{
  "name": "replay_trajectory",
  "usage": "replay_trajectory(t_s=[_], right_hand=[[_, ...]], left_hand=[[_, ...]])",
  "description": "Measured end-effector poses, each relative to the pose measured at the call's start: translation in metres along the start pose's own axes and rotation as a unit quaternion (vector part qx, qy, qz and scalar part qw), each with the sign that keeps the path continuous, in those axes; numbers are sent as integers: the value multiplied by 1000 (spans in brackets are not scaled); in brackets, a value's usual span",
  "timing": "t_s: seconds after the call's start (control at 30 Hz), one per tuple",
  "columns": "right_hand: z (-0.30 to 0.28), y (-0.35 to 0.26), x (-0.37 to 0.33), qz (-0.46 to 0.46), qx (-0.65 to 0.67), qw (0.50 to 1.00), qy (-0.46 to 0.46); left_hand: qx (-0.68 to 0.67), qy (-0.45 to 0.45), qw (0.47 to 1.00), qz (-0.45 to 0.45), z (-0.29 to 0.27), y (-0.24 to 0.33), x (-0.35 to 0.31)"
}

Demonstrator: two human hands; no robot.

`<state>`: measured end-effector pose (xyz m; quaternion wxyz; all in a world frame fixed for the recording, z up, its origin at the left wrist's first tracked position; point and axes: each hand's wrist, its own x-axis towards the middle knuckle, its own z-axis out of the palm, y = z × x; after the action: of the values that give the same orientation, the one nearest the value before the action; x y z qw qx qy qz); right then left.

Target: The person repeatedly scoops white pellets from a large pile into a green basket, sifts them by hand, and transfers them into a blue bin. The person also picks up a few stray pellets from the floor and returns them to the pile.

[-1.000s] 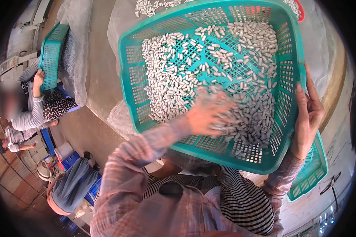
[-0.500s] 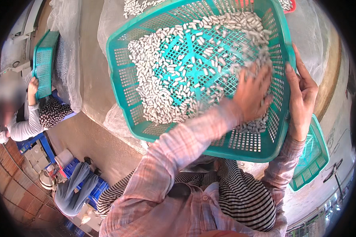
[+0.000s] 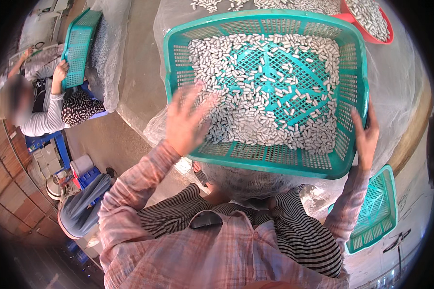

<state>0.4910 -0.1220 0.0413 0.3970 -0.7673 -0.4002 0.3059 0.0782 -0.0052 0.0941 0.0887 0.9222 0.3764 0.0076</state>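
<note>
A green plastic basket [image 3: 275,166] with slotted sides and a lattice bottom is in front of me. Inside lie many small whitish-grey capsule-shaped pieces [image 3: 250,127], densest along the near and left sides and thinner over the middle right. My left hand [image 3: 184,124] is at the basket's near left corner, fingers spread and slightly blurred, holding nothing; its fingertips reach over the pieces, and whether they touch cannot be made out. My right hand [image 3: 366,137] grips the basket's right side, thumb on the inner side and fingers around the outside.
More pieces [image 3: 299,5] lie beyond the basket on translucent sheeting [image 3: 395,86]. A red scoop-like container [image 3: 391,34] filled with them stands far right. Another green basket [image 3: 371,212] sits at lower right. Leftward, a co-worker's hand [image 3: 60,72] holds a tilted green basket [image 3: 77,55].
My left hand has moved from the basket's right side to its near left corner. Pieces formerly heaped at the right are spread lower. The basket sits more level in view; my right hand stays on it.
</note>
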Motion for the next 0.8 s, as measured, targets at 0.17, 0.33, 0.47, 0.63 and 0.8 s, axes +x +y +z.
replay_trajectory(t_s=[0.17,0.33,0.47,0.63,0.8], right_hand=[[7,25,-24,-50,-112,992,13],[-31,57,-20,72,-95,993,11],[21,23,-17,-60,-79,995,10],[45,-62,-32,35,91,995,0],[38,-89,-42,-8,80,997,3]], left_hand=[[-445,-5,806,-391,53,-84,-65],[-410,102,865,-272,3,-38,-32],[-526,68,779,-335,-4,-101,-41],[-71,26,997,4,27,-63,-21],[-245,-54,949,-193,131,-28,47]])
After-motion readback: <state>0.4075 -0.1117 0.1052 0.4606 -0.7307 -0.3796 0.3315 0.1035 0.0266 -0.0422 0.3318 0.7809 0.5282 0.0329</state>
